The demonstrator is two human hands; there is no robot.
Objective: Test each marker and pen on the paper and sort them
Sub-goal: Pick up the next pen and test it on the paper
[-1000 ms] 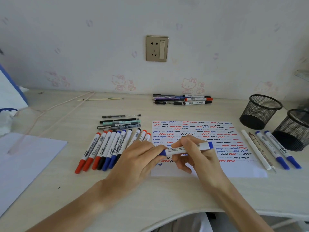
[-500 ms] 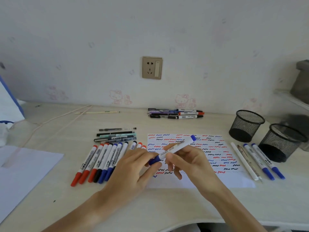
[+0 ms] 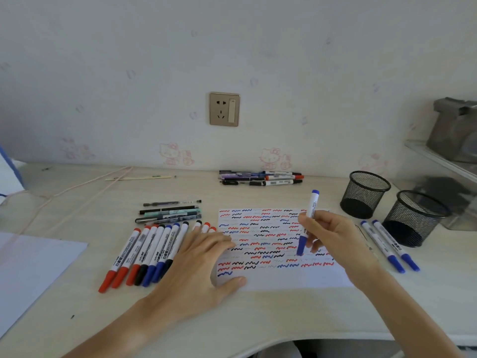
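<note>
My right hand (image 3: 329,237) holds a blue marker (image 3: 308,220) nearly upright, its blue cap pointing down just above the paper (image 3: 278,279). That sheet is covered with rows of red, blue and black squiggles. My left hand (image 3: 198,262) lies flat with straight fingers on the paper's left edge, and its thumb rests on the bare lower part. A row of red, black and blue markers (image 3: 144,254) lies left of the sheet, partly under my left hand. Two blue markers (image 3: 388,245) lie right of the paper.
Two black mesh cups (image 3: 365,193) (image 3: 415,218) stand at the right. Several dark pens (image 3: 170,213) lie above the marker row, and another pile of pens (image 3: 260,178) lies by the wall. A white sheet (image 3: 33,270) covers the left of the desk. A cord (image 3: 77,188) trails at the back left.
My left hand has let go of the marker's cap end and come down flat on the paper's edge. My right hand has swung the marker from slanted to upright and moved right. The view tilted up.
</note>
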